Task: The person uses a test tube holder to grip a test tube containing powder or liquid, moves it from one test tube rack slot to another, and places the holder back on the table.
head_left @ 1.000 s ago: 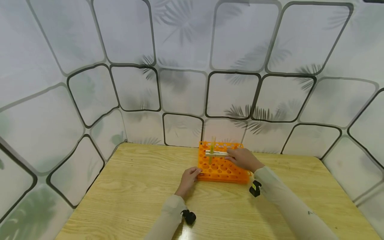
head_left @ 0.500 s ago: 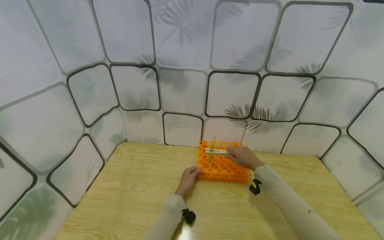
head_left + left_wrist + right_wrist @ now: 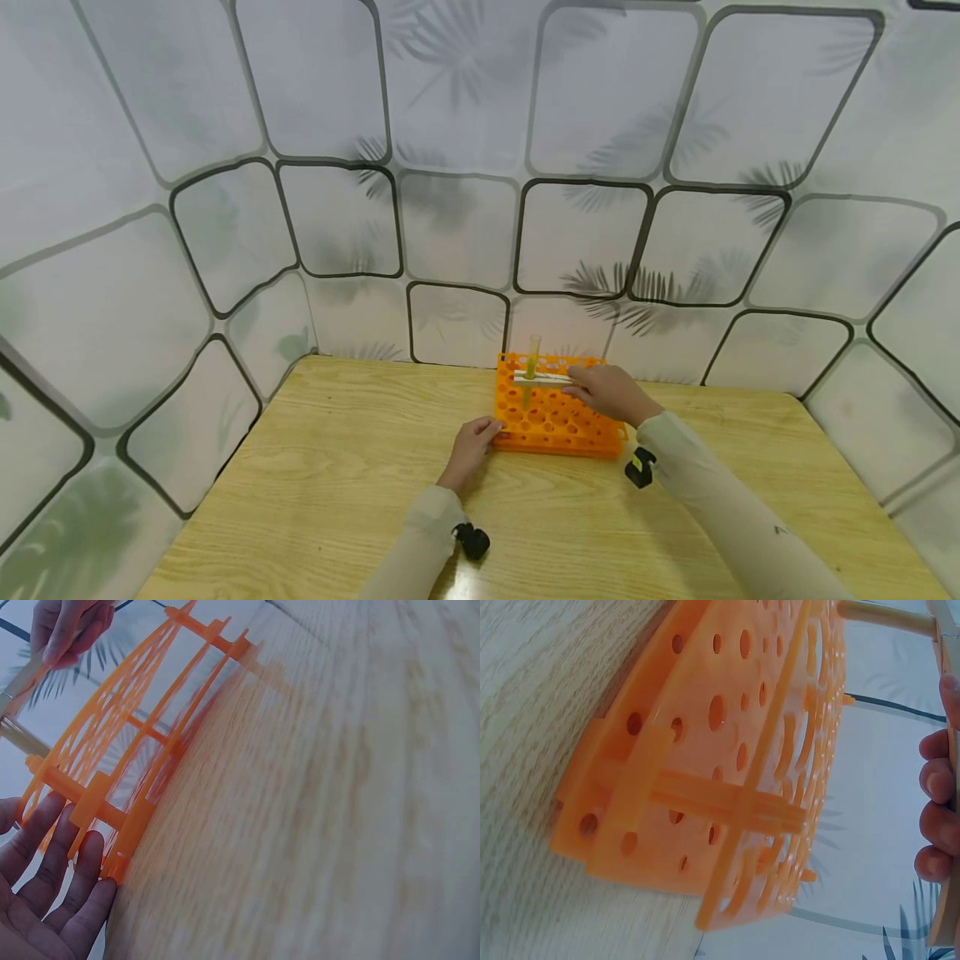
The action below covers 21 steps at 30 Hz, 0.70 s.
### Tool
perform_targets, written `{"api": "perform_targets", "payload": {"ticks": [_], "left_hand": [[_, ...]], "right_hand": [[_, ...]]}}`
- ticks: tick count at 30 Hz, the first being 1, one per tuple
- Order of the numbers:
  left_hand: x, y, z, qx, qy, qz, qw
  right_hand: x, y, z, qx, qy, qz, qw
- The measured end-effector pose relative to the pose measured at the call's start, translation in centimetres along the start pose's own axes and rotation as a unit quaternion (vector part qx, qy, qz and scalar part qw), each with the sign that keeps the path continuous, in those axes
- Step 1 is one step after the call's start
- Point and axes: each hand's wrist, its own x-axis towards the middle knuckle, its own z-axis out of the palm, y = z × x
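Note:
My right hand [image 3: 611, 392] grips a wooden test tube clamp [image 3: 543, 380] over the orange test tube rack [image 3: 566, 432]. In the clamp's far end stands a glass test tube [image 3: 532, 360] with yellow-green liquid, nearly upright. Its lower part reaches the left side of the rack's top; whether it sits inside a hole I cannot tell. The right wrist view shows curled fingers [image 3: 937, 780] round the clamp's handle. At the rack's front left corner my left hand [image 3: 471, 450] holds the rack, its fingers [image 3: 56, 862] spread against the end wall.
The rack stands on a wood-grain table [image 3: 337, 475] close to its back edge. Behind it hangs a pale patterned curtain [image 3: 457, 225], wrapping round the left and right sides. A small black camera [image 3: 472, 542] sits on the left wrist, another [image 3: 640, 468] on the right.
From a second ago to half a second ago, my right hand, the clamp and the tube rose slightly. Since then they have hardly moved. My left hand stays at the rack's corner.

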Motion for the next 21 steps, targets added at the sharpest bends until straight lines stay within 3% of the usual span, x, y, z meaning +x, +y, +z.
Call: {"api": "perform_targets", "payload": {"ticks": [11,14,17,21], "left_hand": [[0.0,-0.2,0.0,0.009,0.007,0.000,0.9999],[0.9,-1.4,0.0,0.010,0.008,0.000,0.9999],[1.1,-1.6,0.0,0.004,0.004,0.001,1.0000],[0.2,-0.3,-0.1,-0.002,-0.003,0.002,1.0000]], "right_hand": [[0.0,0.3,-0.4,-0.016,-0.007,0.002,0.9998],[0.1,0.2,-0.8,-0.022,-0.011,0.000,0.9997],[0.2,0.2,-1.1,-0.026,-0.012,0.001,0.9996],[0.1,0.1,-1.4,-0.021,-0.015,0.007,0.9996]]}}
